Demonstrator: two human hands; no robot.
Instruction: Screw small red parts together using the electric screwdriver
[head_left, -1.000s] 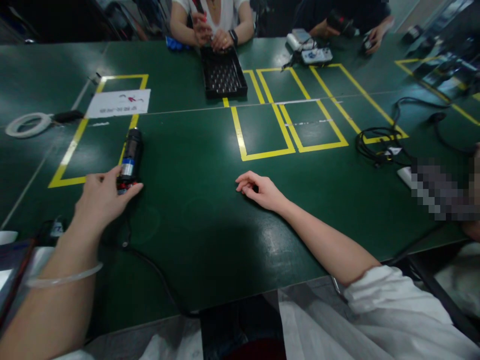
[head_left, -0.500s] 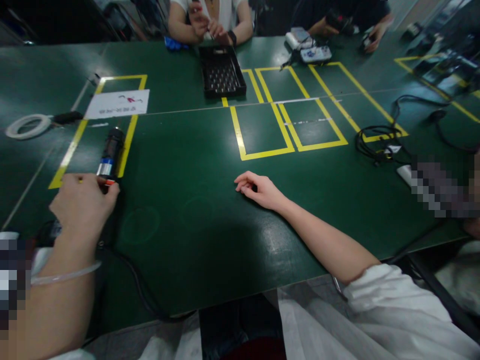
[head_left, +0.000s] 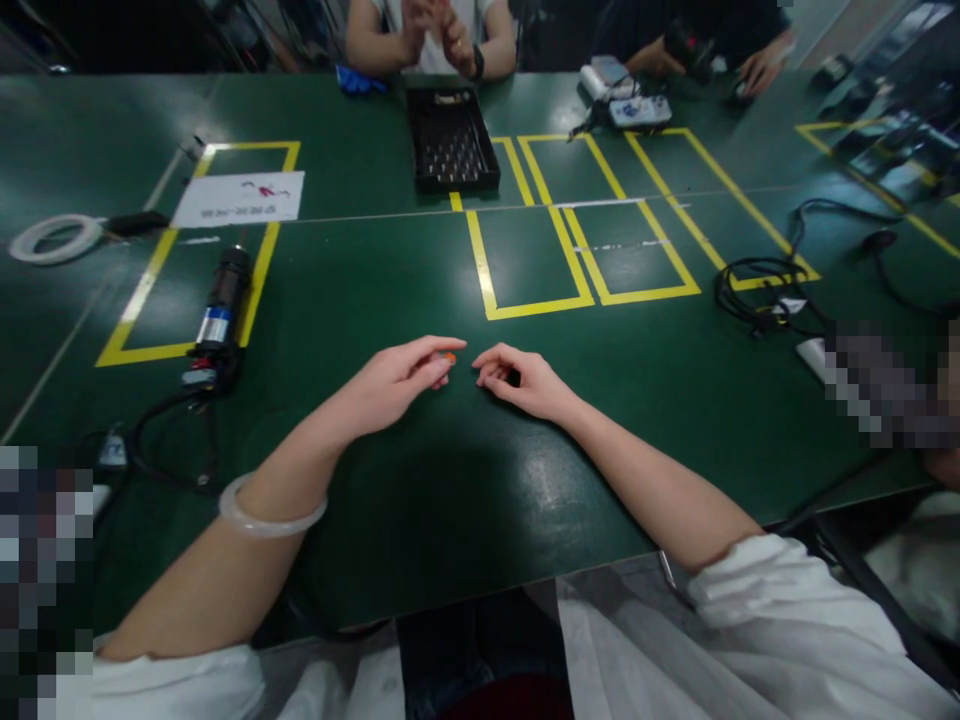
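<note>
My left hand [head_left: 405, 375] is over the middle of the table, fingers stretched to the right. A small orange piece [head_left: 450, 357] shows between its thumb and fingers; too little of it is visible to tell its kind. Just across a narrow gap, my right hand [head_left: 525, 382] rests on the table with loosely bent fingers, and I see nothing in it. To the left lies a black cylindrical tool [head_left: 225, 290] with a blue and silver band and some red at its near end, inside a yellow-taped outline. A black cable runs from around it toward the table's near edge.
A black tray [head_left: 454, 180] with rows of small metal pieces stands at the back before a person. Printed paper [head_left: 240, 198] and a white tubing coil [head_left: 56, 240] lie left. Coiled black cable [head_left: 757, 290] lies right. Yellow tape [head_left: 540, 307] marks the green table [head_left: 465, 510].
My left hand has moved right from the near end of the black tool to beside my right hand, with the small orange piece in its fingers. My right hand stays about where it was.
</note>
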